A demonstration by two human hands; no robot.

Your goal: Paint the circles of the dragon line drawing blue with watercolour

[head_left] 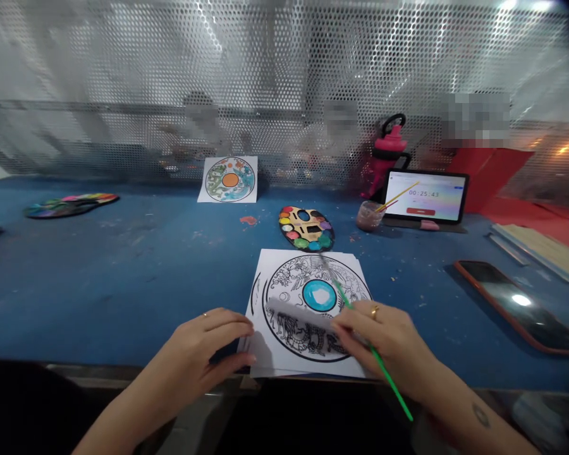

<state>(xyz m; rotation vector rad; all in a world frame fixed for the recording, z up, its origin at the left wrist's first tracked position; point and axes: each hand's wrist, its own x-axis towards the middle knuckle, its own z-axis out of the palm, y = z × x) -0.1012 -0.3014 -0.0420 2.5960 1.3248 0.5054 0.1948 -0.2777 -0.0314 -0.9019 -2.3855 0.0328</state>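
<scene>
My right hand (382,332) pinches a paintbrush (389,379) with a green handle, its blurred bristle end pointing away toward the palette's near edge. Below it lies a sheet of white paper (265,354) printed with a round black line drawing; the ring at the centre is painted blue (329,284) around a white middle. A blurred grey band crosses the lower drawing by my right fingertips; I cannot tell what it is. My left hand (213,347) rests at the sheet's left edge, thumb apart from the fingers. Just beyond the sheet sits a paint palette (308,218) with several colours.
A cup of cloudy water (368,218) holds brushes beside a tablet (425,196) showing a timer. Behind stands a pink bottle (384,158). At right lie a phone (516,303) and papers (545,249). A painted sheet (206,193) and a second palette (71,205) are farther back.
</scene>
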